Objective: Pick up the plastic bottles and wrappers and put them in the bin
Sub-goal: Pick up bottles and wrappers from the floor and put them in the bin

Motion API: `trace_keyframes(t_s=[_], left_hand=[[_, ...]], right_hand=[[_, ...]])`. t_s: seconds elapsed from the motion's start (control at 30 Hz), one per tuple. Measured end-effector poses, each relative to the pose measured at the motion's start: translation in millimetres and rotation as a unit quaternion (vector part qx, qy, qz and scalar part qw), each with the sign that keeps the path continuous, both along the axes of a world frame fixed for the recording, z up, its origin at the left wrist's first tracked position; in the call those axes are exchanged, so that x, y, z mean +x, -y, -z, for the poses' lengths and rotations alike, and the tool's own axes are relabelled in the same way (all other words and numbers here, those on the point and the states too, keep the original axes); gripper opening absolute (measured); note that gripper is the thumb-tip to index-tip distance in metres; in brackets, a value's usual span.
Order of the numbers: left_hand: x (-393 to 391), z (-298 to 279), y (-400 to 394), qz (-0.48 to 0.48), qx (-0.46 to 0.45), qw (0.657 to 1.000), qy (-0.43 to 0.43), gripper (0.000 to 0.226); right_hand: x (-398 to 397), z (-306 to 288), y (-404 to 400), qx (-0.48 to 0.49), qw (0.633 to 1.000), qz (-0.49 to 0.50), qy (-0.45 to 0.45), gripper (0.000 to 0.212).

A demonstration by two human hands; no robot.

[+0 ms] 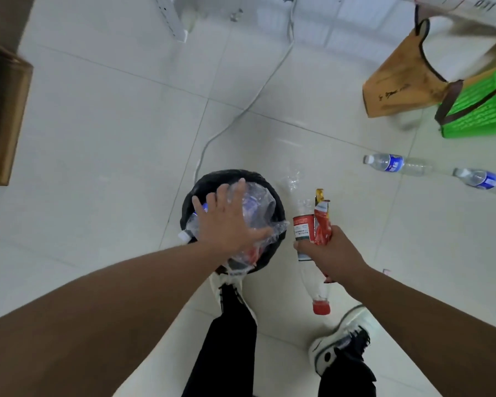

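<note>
A round black bin (278, 209) stands on the tiled floor in front of my feet, stuffed with crumpled clear bottles (259, 206). My left hand (226, 222) lies flat on top of that pile, fingers spread. Just right of the bin, my right hand (325, 250) grips a red-labelled bottle (302, 229), its red cap pointing down, together with a red wrapper (322, 222). A crushed clear bottle (294, 179) lies on the floor beside the bin. Two blue-labelled bottles (395, 164) (483, 180) lie further right.
A brown paper bag (395, 84) and a green basket (481, 110) stand at the far right. A white cable (241, 113) runs across the floor to behind the bin. A wooden cabinet (3, 110) is at the left edge. My shoes (335, 345) are below the bin.
</note>
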State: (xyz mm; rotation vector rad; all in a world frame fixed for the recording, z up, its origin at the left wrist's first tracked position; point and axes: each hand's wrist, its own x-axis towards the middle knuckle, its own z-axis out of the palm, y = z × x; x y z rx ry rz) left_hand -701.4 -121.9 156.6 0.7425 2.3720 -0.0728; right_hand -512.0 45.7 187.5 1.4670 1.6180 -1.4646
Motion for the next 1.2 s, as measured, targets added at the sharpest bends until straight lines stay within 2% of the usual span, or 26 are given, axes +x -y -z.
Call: trace_keyframes(t_s=[0.07, 0.13, 0.23, 0.3, 0.47, 0.53, 0.63, 0.7, 0.8, 0.9, 0.93, 1.0, 1.1, 1.2], left_hand=[[-8.5, -15.9, 10.7, -0.016, 0.035, 0.999, -0.005, 0.129], [-18.0, -29.2, 26.4, -0.031, 0.104, 0.994, -0.025, 0.105], [-33.6, -40.6, 57.8, -0.088, 0.232, 0.966, -0.073, 0.067], [-40.5, -43.2, 82.1, -0.138, 0.261, 0.951, -0.091, 0.056], [-40.5, -30.9, 134.2, -0.177, 0.236, 0.950, -0.101, 0.052], [-38.9, -22.3, 147.2, -0.224, 0.237, 0.940, -0.103, 0.052], [-31.5, -12.4, 163.7, -0.257, 0.240, 0.932, -0.094, 0.052], [-24.0, -11.8, 173.5, -0.231, 0.243, 0.939, -0.081, 0.053], [-15.5, -18.8, 177.8, -0.203, 0.241, 0.947, -0.058, 0.056], [-12.4, -30.6, 169.5, -0.218, 0.238, 0.945, -0.059, 0.057], [-11.8, -34.6, 165.2, -0.226, 0.239, 0.943, -0.058, 0.057], [-10.7, -42.5, 154.5, -0.241, 0.240, 0.938, -0.057, 0.058], [-9.0, -54.1, 136.7, -0.263, 0.236, 0.934, -0.054, 0.061], [-6.7, -62.5, 120.1, -0.250, 0.232, 0.939, -0.050, 0.061]], right_hand=[[-8.3, -7.4, 1.2, -0.015, 1.000, 0.002, 0.004, 0.060], [-17.4, -11.4, 3.8, -0.031, 0.999, 0.001, -0.008, 0.060], [-33.6, -14.7, 14.1, -0.041, 0.999, 0.009, -0.032, 0.065], [-46.3, -13.3, 27.0, -0.036, 0.999, 0.006, -0.037, 0.065], [-79.6, 23.0, 64.4, -0.032, 0.999, -0.003, 0.000, 0.069], [-90.9, 45.9, 78.8, -0.038, 0.999, 0.009, 0.038, 0.076], [-103.7, 75.8, 95.0, -0.002, 0.998, -0.010, 0.057, 0.053], [-109.6, 84.2, 98.0, 0.010, 0.997, -0.028, 0.068, 0.051], [-109.9, 72.3, 94.3, 0.006, 0.998, -0.016, 0.066, 0.066], [-102.0, 43.3, 90.0, 0.062, 0.995, -0.047, 0.065, 0.116], [-96.8, 34.9, 87.9, 0.083, 0.993, -0.059, 0.064, 0.120], [-83.2, 21.5, 80.2, 0.107, 0.991, -0.065, 0.049, 0.113], [-60.2, 8.2, 66.5, 0.089, 0.994, -0.060, 0.005, 0.102], [-37.0, -2.3, 52.4, 0.079, 0.994, -0.065, -0.032, 0.110]])
